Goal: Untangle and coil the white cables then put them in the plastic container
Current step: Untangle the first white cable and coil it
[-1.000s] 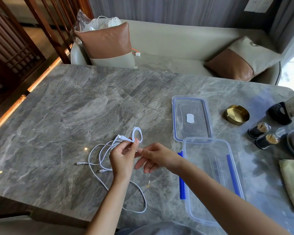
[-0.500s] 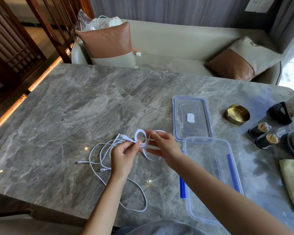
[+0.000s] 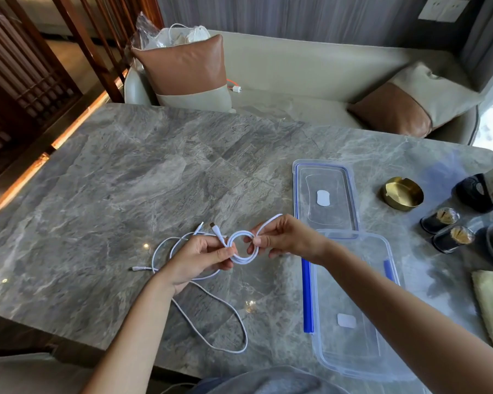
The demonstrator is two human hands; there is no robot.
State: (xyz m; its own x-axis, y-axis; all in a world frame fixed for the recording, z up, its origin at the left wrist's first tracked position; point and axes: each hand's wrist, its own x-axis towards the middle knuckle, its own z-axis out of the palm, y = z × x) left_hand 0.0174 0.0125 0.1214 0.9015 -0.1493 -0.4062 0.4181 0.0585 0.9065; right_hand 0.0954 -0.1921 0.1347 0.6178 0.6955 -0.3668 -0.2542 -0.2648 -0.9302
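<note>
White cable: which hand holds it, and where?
Both. Left hand pinches the thin white cable at the coil's left side; right hand at its right.

2 bare forearms in view, no sleeves visible to the frame edge. Left hand (image 3: 195, 258) and right hand (image 3: 282, 237): no rings, watch or gloves seen. Grey fabric garment (image 3: 268, 382) at near edge, centre.

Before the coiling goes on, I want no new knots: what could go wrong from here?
1. The small coil is only pinched between the left hand and the right hand; a loose pinch could let it spring open.
2. The loose white cable loops across the marble table over other strands, so pulling may retangle it.
3. The plastic container sits by the near table edge; a forearm might nudge it.
</note>
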